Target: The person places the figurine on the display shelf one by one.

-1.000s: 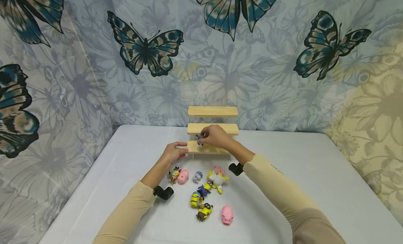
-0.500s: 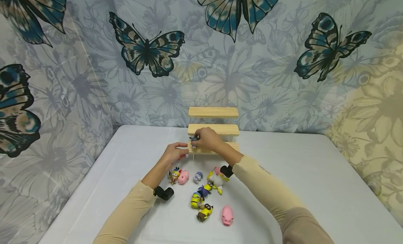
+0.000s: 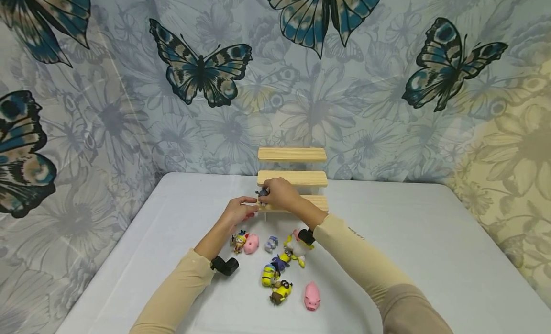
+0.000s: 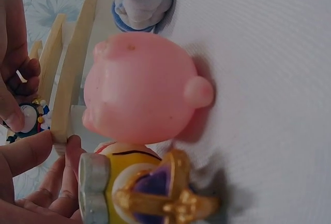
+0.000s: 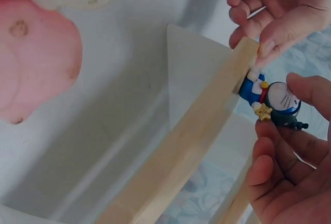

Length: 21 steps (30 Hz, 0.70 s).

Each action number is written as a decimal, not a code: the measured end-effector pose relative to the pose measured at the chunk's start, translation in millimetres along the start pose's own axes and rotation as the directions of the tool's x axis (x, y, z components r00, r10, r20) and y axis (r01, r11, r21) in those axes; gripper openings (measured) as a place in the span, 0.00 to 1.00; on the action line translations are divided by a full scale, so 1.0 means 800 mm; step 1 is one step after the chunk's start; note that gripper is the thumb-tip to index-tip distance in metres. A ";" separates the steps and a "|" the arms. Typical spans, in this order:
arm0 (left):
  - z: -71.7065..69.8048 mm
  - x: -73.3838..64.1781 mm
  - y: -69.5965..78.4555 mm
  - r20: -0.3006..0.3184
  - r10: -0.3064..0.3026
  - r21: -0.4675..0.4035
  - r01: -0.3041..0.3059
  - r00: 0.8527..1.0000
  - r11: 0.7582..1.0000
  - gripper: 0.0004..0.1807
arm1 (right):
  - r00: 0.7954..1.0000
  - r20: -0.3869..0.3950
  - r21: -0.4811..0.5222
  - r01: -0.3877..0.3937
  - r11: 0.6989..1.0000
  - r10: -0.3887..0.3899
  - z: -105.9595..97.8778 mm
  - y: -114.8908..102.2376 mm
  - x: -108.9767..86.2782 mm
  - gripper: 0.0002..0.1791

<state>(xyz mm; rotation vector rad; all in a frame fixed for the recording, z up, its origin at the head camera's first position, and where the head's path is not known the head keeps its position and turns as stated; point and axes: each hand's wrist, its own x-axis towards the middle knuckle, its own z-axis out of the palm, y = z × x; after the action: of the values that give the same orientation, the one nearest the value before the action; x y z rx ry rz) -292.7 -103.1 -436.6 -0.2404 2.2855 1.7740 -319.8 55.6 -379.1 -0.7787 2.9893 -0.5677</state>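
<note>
My right hand pinches a small blue-and-white cat figurine by its head, between thumb and fingers. The figurine has a red collar and a gold star, and its feet are right at the left end of the lowest board of a three-tier wooden display shelf. My left hand holds that same board end between thumb and fingers. The left wrist view shows the thumb on the board's edge, with a pink pig and a crowned yellow figurine close by.
On the white table in front of the shelf lie several toys: yellow minion figurines, a small grey-blue figurine, a white-and-yellow toy and a pink pig. A butterfly-print cloth hangs behind the table.
My right hand has moved left along the lowest board with the cat figurine and has come down to the board's left end. My left hand stays at that end.
</note>
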 end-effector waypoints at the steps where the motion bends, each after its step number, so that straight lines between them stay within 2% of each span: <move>1: 0.000 0.000 0.000 -0.002 -0.002 0.000 0.002 1.000 1.000 0.19 | 1.000 -0.003 0.000 0.002 1.000 -0.002 0.000 0.000 0.000 0.19; 12: -0.002 -0.002 0.002 -0.010 -0.015 0.003 0.015 1.000 1.000 0.19 | 1.000 -0.012 0.040 0.015 0.999 -0.015 -0.010 0.002 -0.009 0.27; 17: 0.000 0.000 0.001 -0.005 -0.009 0.000 0.009 1.000 1.000 0.19 | 0.998 -0.027 -0.023 0.059 0.998 -0.059 -0.023 0.009 -0.029 0.30; 21: 0.001 0.002 0.000 -0.010 -0.020 0.000 0.020 1.000 1.000 0.19 | 0.989 -0.064 -0.093 0.127 0.988 -0.133 -0.033 0.016 -0.046 0.27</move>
<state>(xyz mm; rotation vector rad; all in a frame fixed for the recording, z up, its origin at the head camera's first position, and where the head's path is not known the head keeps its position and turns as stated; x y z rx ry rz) -294.0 -102.3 -437.0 -0.2724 2.2819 1.7669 -295.9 92.1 -362.1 -0.9865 3.0627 -0.4768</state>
